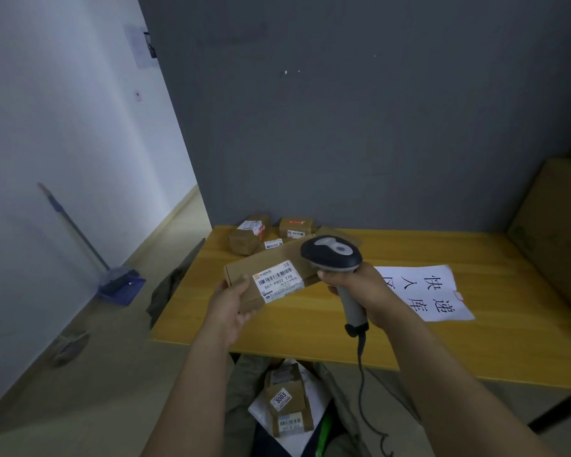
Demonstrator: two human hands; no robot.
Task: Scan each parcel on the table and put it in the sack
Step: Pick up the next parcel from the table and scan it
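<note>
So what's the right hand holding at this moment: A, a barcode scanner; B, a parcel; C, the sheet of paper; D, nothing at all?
A: the right hand grips the handle of the barcode scanner, whose head is next to the parcel that the left hand holds above the table.

parcel brown, white label | scanner dark grey | table yellow

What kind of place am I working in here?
Probably a courier parcel-intake station: labelled cardboard parcels on the wooden table, a barcode scanner in the right hand, a Chinese paper sign.
</note>
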